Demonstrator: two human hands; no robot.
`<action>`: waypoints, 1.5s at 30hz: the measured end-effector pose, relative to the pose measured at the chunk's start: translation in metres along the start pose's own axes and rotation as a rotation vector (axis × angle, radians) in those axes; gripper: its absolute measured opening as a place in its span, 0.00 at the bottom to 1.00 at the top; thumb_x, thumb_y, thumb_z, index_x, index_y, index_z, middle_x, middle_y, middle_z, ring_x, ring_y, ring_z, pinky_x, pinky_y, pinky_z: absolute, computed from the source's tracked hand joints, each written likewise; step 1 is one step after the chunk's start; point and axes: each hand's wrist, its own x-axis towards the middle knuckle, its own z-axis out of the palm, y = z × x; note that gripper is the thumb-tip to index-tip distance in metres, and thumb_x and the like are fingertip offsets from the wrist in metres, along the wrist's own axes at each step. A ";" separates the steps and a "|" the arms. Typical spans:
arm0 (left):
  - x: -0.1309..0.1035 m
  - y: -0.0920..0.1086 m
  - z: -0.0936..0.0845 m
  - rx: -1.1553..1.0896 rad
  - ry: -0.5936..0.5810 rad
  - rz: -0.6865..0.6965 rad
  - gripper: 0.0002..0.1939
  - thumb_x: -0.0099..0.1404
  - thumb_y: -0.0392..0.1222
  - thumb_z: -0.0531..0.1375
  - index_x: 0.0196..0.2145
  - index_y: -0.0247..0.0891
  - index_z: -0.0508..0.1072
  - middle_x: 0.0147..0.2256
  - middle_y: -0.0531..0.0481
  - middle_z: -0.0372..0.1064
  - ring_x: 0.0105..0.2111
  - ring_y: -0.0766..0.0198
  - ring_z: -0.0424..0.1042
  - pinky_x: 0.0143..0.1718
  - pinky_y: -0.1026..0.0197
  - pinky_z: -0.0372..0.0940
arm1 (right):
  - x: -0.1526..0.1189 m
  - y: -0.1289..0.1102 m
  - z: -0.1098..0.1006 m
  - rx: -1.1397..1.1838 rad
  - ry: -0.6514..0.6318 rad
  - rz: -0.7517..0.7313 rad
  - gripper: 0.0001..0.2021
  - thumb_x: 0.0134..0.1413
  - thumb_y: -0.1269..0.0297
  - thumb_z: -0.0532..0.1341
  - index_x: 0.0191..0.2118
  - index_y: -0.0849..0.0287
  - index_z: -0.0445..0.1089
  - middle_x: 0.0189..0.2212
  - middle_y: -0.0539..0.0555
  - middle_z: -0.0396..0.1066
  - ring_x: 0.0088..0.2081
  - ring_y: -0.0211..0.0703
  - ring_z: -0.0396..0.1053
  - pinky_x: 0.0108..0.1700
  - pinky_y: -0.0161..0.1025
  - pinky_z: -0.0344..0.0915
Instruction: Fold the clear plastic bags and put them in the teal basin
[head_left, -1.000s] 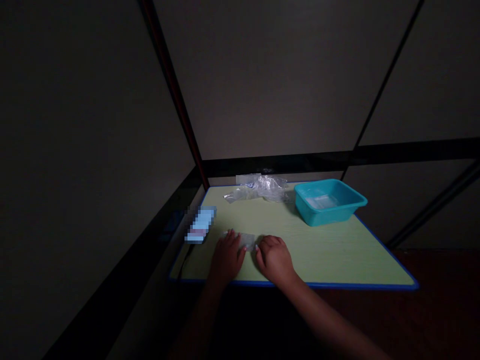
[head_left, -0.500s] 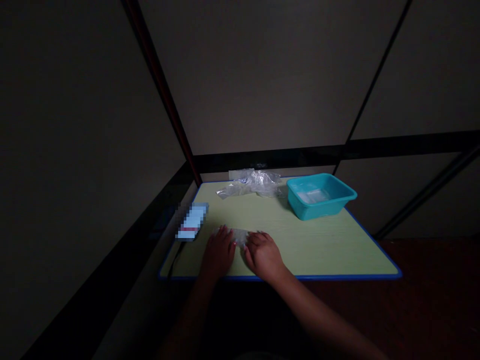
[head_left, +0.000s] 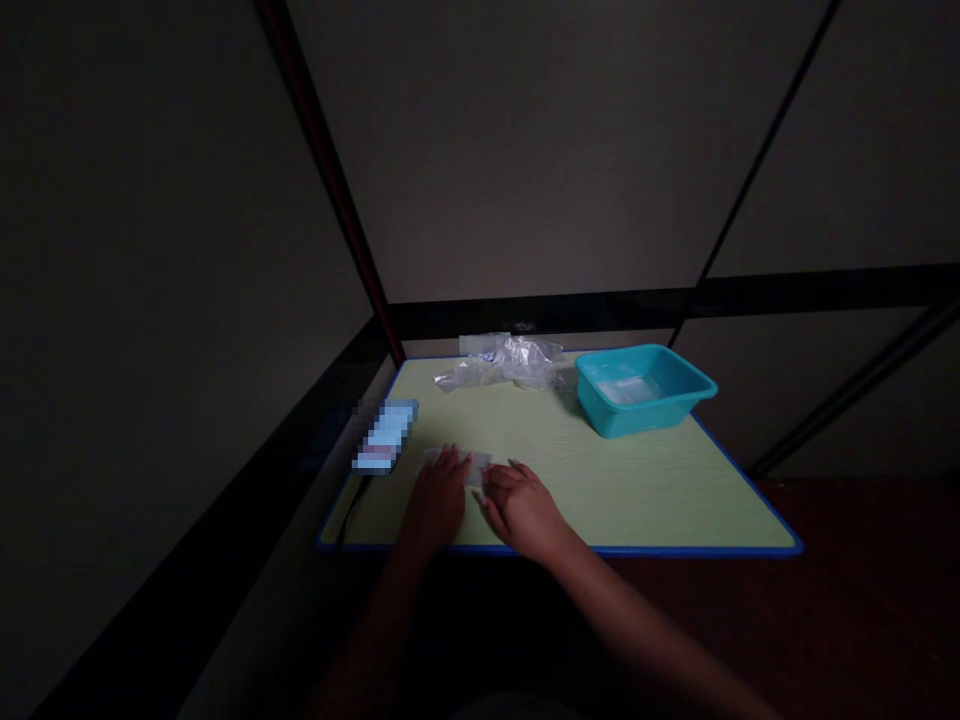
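Observation:
A small, flat piece of clear plastic (head_left: 475, 469), perhaps a bag, lies on the table near its front edge. My left hand (head_left: 439, 497) rests on the left part of it with the fingers stretched out flat. At its right end is my right hand (head_left: 523, 507), fingers extended and slightly bent, the tips touching the plastic. Both hands lie palm down and partly cover the piece.
The pale green table (head_left: 622, 490) has a blue rim. A teal plastic basin (head_left: 634, 415) holding clear plastic stands at the back right. Crumpled clear plastic bags (head_left: 517, 360) lie at the back. A blurred phone-like screen (head_left: 386, 437) sits at the left edge.
My right hand has shifted a little left along the plastic, its fingers straighter. The plastic now looks flatter, and my left hand stays in nearly the same place.

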 end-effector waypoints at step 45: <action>0.001 0.002 -0.003 -0.019 0.039 0.016 0.21 0.68 0.37 0.48 0.56 0.36 0.66 0.59 0.38 0.61 0.61 0.51 0.56 0.58 0.44 0.56 | -0.001 0.000 -0.003 0.016 0.052 -0.100 0.13 0.60 0.64 0.54 0.44 0.62 0.73 0.39 0.60 0.75 0.42 0.48 0.68 0.47 0.44 0.62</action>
